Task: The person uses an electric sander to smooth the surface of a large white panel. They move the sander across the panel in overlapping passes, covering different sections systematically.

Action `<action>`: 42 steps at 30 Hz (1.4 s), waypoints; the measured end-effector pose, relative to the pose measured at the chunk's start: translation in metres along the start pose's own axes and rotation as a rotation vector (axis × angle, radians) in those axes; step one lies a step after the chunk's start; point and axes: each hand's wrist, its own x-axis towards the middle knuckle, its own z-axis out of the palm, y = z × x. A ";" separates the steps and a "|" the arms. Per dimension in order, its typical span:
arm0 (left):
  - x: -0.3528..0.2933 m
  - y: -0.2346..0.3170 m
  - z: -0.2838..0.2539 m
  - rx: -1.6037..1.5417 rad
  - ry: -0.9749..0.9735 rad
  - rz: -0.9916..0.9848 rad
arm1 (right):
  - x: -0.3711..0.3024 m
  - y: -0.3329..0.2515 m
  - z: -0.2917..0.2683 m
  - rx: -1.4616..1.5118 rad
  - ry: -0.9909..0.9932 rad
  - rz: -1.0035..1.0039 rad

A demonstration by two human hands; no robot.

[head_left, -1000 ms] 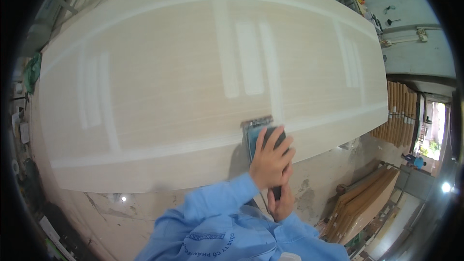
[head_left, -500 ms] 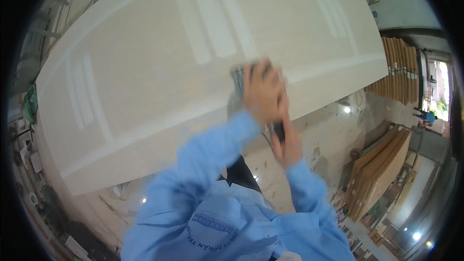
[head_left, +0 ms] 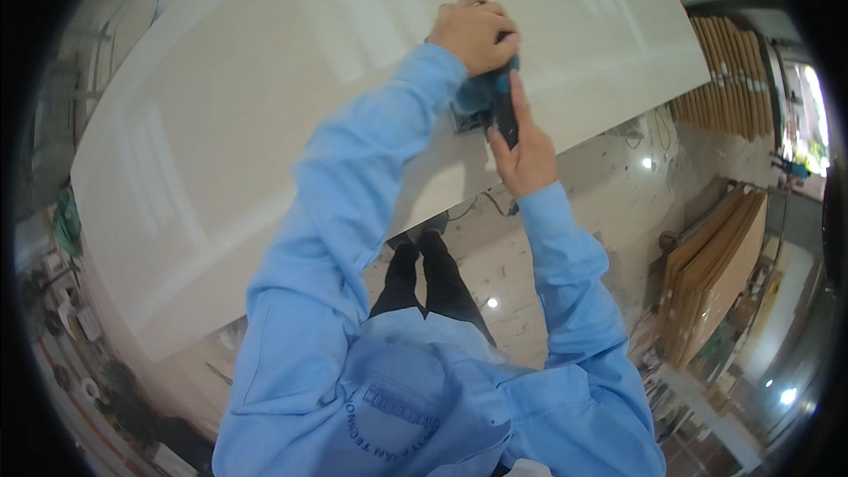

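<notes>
A teal and black power sander [head_left: 502,110] rests on a large pale panel [head_left: 238,115], close to the panel's near edge. My left hand [head_left: 475,34] is wrapped over the front of the tool, its fingers curled round the top. Behind it, my right hand [head_left: 527,155] grips the black rear handle, with one finger stretched along the side. A metal base edge of the sander shows at its left, while the left hand hides the front. Light reflections streak the panel's smooth surface.
A dark cord [head_left: 481,199] hangs by the panel's near edge. Brown boards [head_left: 720,278] lean in a stack at the right, and more brown panels [head_left: 724,79] stand in a row behind. Green plastic [head_left: 66,221] lies beyond the panel's left end. Another person [head_left: 791,166] is far off right.
Both hands and the sander have moved farther out across the panel, and my arms are stretched more. My legs and feet now show below the panel's edge.
</notes>
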 end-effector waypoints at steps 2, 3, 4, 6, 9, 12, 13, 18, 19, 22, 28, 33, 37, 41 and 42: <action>-0.027 0.004 -0.025 -0.031 -0.182 -0.031 | -0.046 -0.011 0.008 -0.060 0.049 -0.122; -0.061 0.013 -0.032 -0.056 -0.249 -0.066 | -0.072 -0.012 0.015 -0.063 0.004 -0.147; -0.097 0.027 -0.037 -0.276 -0.186 -0.148 | -0.108 -0.014 0.014 -0.090 -0.057 -0.127; -0.161 0.057 -0.037 -0.362 0.045 -0.075 | -0.169 -0.018 0.014 -0.181 -0.204 -0.047; -0.178 0.086 -0.009 -0.419 0.146 -0.084 | -0.203 -0.001 -0.008 -0.269 -0.268 0.056; -0.095 0.101 0.043 -0.322 0.111 -0.066 | -0.146 0.050 -0.055 -0.163 -0.008 -0.077; -0.063 0.108 0.055 -0.371 0.081 -0.124 | -0.129 0.057 -0.066 -0.201 0.047 -0.060; -0.030 0.104 0.055 -0.233 -0.090 -0.276 | -0.099 0.043 -0.070 0.003 -0.067 0.150; -0.052 0.093 0.041 -0.248 -0.030 -0.277 | -0.105 0.031 -0.053 -0.046 -0.011 -0.058; -0.140 0.049 -0.018 -0.214 0.112 -0.284 | -0.134 -0.005 0.000 0.026 -0.187 -0.111; -0.312 0.012 -0.157 -0.118 0.283 -0.558 | -0.126 -0.068 0.075 0.048 -0.621 -0.442; -0.323 0.054 -0.136 0.227 0.385 -0.737 | -0.084 -0.034 0.042 0.119 -0.651 -0.663; -0.241 0.090 -0.031 0.203 0.439 -0.572 | -0.044 0.064 -0.047 0.046 -0.686 -0.654; -0.114 0.094 0.094 0.443 0.425 -0.097 | -0.007 0.174 -0.149 -0.028 -0.542 -0.570; -0.076 0.102 0.133 0.460 0.481 -0.070 | 0.003 0.202 -0.175 -0.051 -0.512 -0.543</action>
